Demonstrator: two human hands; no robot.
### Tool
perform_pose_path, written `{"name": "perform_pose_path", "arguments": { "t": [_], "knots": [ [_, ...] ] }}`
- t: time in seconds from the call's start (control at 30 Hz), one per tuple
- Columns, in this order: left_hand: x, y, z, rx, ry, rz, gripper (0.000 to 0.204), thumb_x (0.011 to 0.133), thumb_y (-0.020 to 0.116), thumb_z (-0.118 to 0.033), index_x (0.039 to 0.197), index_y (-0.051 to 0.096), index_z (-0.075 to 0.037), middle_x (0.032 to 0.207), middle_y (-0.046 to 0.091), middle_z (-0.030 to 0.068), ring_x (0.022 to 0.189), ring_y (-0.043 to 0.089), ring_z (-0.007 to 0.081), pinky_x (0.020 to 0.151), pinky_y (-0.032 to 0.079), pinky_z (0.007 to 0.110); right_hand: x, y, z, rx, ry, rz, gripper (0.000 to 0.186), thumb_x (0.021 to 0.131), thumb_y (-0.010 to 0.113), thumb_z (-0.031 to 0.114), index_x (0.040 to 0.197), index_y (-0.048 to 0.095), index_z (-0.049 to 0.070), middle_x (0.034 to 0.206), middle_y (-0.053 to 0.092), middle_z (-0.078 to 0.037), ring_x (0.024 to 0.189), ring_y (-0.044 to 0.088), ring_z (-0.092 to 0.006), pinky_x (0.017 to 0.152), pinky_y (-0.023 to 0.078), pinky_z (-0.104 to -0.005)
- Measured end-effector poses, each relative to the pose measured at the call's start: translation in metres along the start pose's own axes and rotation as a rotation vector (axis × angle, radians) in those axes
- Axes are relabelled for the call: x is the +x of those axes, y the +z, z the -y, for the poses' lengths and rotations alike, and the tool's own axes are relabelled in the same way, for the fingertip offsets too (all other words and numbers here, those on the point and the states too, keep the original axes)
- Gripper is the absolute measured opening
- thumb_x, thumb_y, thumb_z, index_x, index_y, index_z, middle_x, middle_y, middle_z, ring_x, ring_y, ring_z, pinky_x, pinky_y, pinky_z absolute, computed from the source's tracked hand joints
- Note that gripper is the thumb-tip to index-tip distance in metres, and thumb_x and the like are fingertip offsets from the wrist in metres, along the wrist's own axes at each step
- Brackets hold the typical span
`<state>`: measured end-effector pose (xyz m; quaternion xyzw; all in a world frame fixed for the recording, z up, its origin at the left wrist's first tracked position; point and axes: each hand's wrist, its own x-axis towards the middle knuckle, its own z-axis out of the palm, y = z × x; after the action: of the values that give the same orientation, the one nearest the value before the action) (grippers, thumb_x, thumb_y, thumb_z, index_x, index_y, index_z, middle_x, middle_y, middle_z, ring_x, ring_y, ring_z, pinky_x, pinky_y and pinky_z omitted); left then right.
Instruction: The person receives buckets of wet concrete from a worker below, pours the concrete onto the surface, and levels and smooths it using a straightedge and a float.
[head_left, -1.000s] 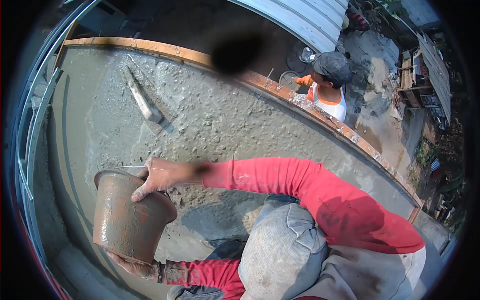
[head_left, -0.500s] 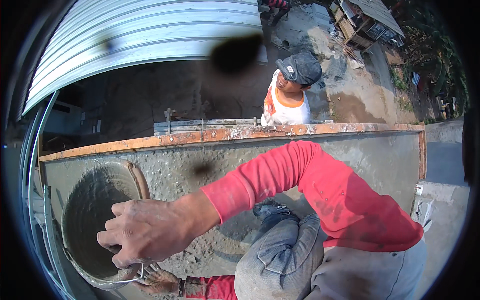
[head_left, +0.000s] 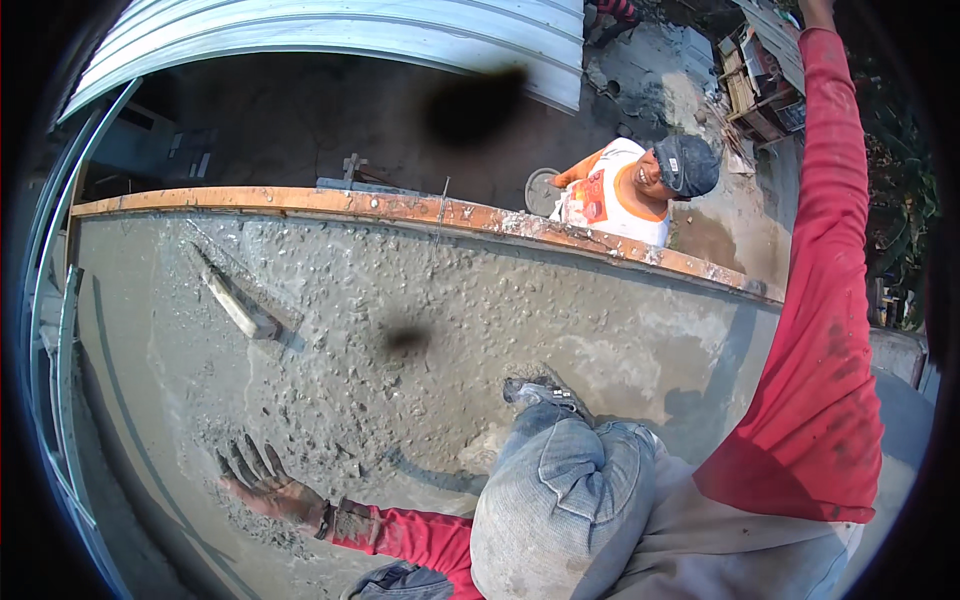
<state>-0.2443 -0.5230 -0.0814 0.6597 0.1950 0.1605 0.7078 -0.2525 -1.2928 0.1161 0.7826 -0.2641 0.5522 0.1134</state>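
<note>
My left hand (head_left: pixel 270 488), smeared with grey mud, is stretched out with its fingers spread above the wet concrete (head_left: pixel 380 290). Nothing is in it. Up at the far right, my right arm in its red sleeve is raised, and my right hand (head_left: pixel 817 12) is cut off by the picture's edge, so its fingers do not show. A short piece of wood (head_left: pixel 240 308) lies slanted in the concrete, farther off than my left hand. My knee (head_left: pixel 560 500) in grey-blue jeans is bent in front of me.
An orange-brown form board (head_left: pixel 330 200) edges the concrete on the far side. Beyond it stands a person (head_left: pixel 625 195) in a white shirt and dark cap, beside a grey bucket (head_left: pixel 543 190). Metal posts (head_left: pixel 65 370) stand at left, under a corrugated roof (head_left: pixel 340 35).
My right hand has left the lower left, where it gripped a bucket's handle, and swung to the upper right. That bucket is out of the picture; the left hand, formerly at its base, is spread.
</note>
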Motion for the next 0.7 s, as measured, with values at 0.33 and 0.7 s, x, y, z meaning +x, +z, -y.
{"name": "perform_pose_path", "arguments": {
  "t": [0.33,0.7],
  "knots": [
    [-0.009,0.035,0.004,0.000,-0.116,0.146,0.069,0.100,0.039,-0.056,0.147,0.035,-0.006,0.147,0.043,0.0190,0.133,0.045,0.0329,0.106,0.039,0.048,-0.362,0.033,0.097,1.032,1.573,1.374,0.057,0.084,0.076,0.043,0.116,0.056,0.000,0.112,0.061,-0.011,0.094,0.064,-0.0188,0.074,0.053,-0.0341],
    [0.167,0.011,-0.114,0.940,0.332,0.809,0.065,0.094,0.052,-0.059,0.128,0.058,-0.004,0.120,0.066,0.0112,0.111,0.063,0.0202,0.093,0.047,0.034,-0.320,0.191,0.161,1.320,1.598,1.005,0.032,0.090,0.064,0.038,0.089,0.057,0.006,0.068,0.046,-0.004,0.068,0.051,-0.0210,0.077,0.045,-0.0381]
  ]
}}
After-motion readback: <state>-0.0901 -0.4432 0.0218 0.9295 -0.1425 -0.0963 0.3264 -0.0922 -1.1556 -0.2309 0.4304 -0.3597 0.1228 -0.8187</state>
